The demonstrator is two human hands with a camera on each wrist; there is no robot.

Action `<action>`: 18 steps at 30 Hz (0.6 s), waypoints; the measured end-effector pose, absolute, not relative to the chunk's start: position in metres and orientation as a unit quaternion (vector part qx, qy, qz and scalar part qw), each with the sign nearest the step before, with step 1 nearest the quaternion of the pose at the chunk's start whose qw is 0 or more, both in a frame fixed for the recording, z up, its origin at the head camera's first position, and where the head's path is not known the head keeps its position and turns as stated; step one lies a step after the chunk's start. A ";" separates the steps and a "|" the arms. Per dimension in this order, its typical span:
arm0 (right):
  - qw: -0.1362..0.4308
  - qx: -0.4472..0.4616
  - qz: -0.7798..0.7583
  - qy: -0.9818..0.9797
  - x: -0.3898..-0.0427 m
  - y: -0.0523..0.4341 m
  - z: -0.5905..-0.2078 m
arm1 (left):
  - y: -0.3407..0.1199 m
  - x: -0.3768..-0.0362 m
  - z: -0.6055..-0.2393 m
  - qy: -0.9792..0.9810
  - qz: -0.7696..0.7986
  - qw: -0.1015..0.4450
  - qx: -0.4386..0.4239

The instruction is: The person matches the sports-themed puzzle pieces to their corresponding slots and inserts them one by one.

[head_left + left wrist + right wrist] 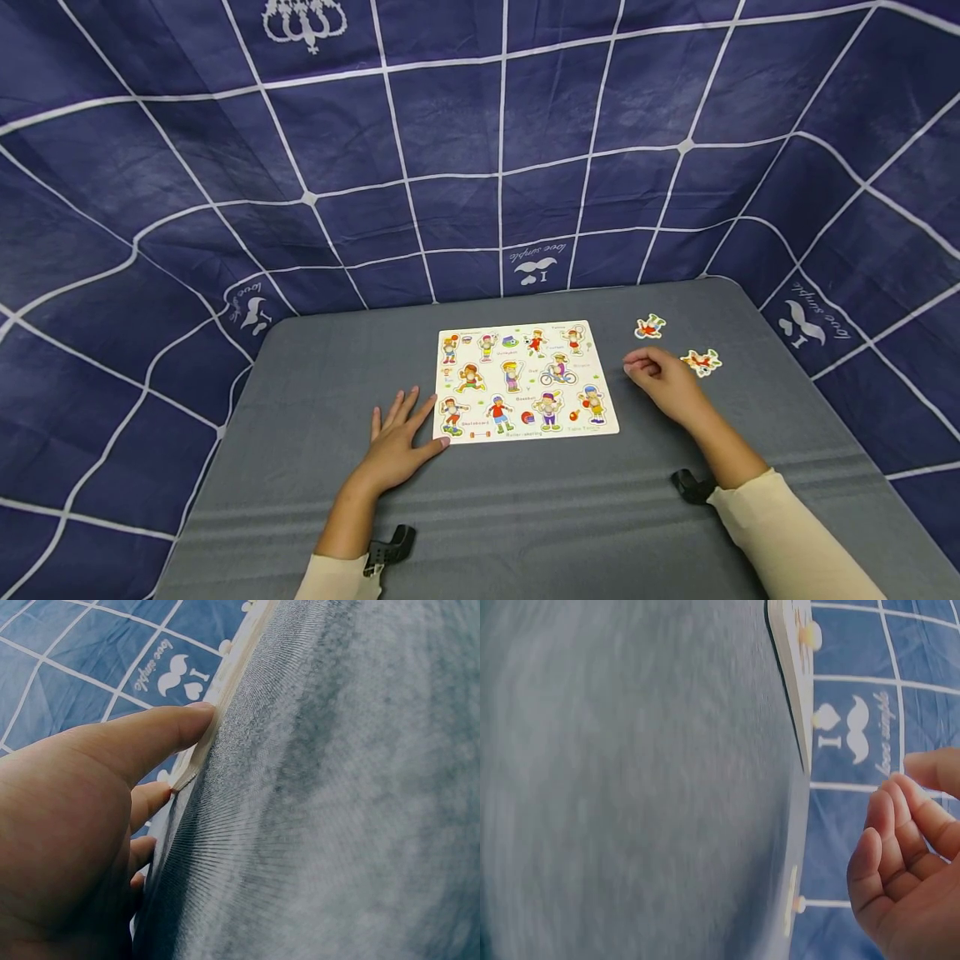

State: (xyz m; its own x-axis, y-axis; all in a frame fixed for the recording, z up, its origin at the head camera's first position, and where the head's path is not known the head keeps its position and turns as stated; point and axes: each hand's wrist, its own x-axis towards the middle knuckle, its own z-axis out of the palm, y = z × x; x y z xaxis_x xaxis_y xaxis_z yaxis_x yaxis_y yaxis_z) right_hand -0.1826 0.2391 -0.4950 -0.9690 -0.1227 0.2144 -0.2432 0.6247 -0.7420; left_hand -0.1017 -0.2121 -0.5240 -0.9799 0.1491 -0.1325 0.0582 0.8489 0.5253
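With the left hand (396, 446) flat, thumb against the puzzle board (525, 382) on the table (315, 467), the empty, loosely curled right hand (660, 382) should pinch the nearest loose piece (701, 362) by its knob.

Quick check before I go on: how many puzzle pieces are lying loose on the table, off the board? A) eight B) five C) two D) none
C: two cut-out figure pieces lie on the grey table right of the puzzle board, near the right hand.
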 end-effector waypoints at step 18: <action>0.112 0.050 0.440 -0.890 -0.184 0.290 -0.479 | -0.212 -0.101 -0.524 0.958 0.271 0.078 0.054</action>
